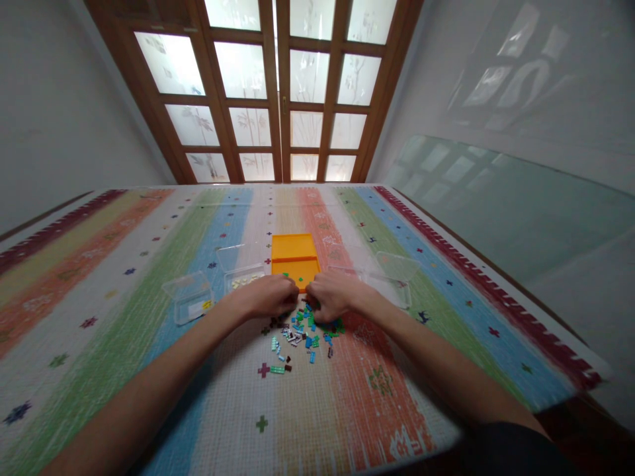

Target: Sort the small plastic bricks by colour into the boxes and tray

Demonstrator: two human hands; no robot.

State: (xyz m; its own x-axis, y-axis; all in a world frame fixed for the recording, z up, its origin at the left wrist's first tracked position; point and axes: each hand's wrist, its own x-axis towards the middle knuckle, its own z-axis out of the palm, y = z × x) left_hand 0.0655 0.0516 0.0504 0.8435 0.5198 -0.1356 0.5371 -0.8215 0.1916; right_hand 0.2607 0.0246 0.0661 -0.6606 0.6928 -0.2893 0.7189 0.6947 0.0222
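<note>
A small orange case (294, 248) lies opened flat, with a few green bits in its near half. At its near left corner is my left hand (275, 295), fingers curled together. My right hand (331, 295) is closed at the near right corner, its fingertips pointing down. Whatever either hand pinches is too small or hidden to make out. Just below the hands spreads a loose pile of tiny building bricks (308, 340) in blue, green, white, brown and clear tints. A green brick (277, 370) lies at the pile's near edge.
Left of the case stand an open clear box (245, 272) with cream pieces and another clear box (186, 311) holding a few yellow pieces. More open clear boxes (404, 294) are on the right. Under everything is a striped tablecloth (238, 416); a glazed wooden door (282, 99) is beyond.
</note>
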